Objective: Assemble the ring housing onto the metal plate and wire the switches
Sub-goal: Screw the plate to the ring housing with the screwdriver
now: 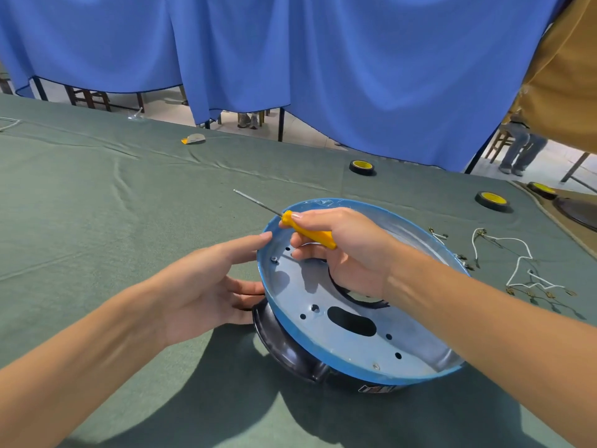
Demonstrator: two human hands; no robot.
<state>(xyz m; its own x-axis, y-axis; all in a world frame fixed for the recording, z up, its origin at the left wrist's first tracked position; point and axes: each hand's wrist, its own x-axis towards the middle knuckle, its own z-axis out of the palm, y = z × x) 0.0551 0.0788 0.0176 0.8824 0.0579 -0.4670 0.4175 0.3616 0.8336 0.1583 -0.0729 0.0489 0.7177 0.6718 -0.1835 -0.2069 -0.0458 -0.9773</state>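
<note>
A round metal plate [349, 337] with a blue-film rim sits tilted on top of a black ring housing [284, 344] on the green cloth. Screws show in the plate at its left and near edges. My right hand [342, 247] hovers over the plate and grips a yellow-handled screwdriver [310, 232], whose shaft points away to the upper left. My left hand [206, 286] lies at the plate's left side, fingers straight, the index tip touching the blue rim and lower fingers against the black housing.
White wires with brass terminals [520, 263] lie to the right of the plate. Three tape rolls [362, 167] [492, 200] [542, 190] stand farther back right. A dark round part [578, 215] sits at the right edge. A blue curtain [290, 59] hangs behind the table.
</note>
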